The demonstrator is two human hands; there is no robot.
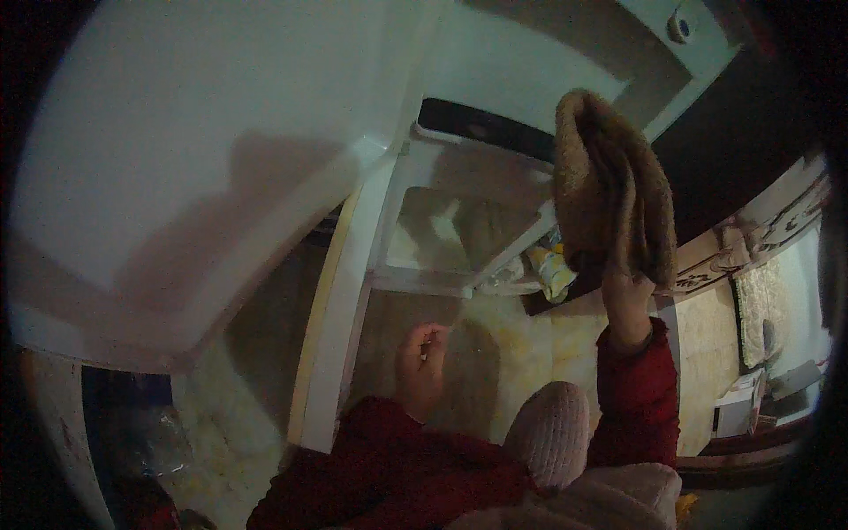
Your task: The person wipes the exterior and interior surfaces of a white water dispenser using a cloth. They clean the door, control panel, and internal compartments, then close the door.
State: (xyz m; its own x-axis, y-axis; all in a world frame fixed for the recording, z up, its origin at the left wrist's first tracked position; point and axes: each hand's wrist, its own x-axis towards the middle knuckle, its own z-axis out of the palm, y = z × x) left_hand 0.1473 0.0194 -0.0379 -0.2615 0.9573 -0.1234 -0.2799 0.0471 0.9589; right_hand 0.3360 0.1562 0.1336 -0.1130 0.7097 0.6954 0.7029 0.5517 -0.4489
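Observation:
My right hand [626, 301], raised at the right in a red sleeve, grips the lower end of a folded brown cloth [613, 185] with a fuzzy, towel-like surface. The cloth stands up from the hand and hides part of the dark surface behind it. Low in the middle, my left hand [424, 361] hangs in front of a white appliance or cabinet with its fingers loosely curled. Nothing shows in it. Beyond it is a white-framed compartment [384, 232] under a dark panel strip [487, 126].
A large white panel [165, 132] fills the upper left, with a white upright edge [344, 318] beside me. A yellow-and-white plastic package [553, 271] lies near the compartment. Marbled floor tiles [523, 344] lie below. A small white box-like object [739, 404] stands at the far right.

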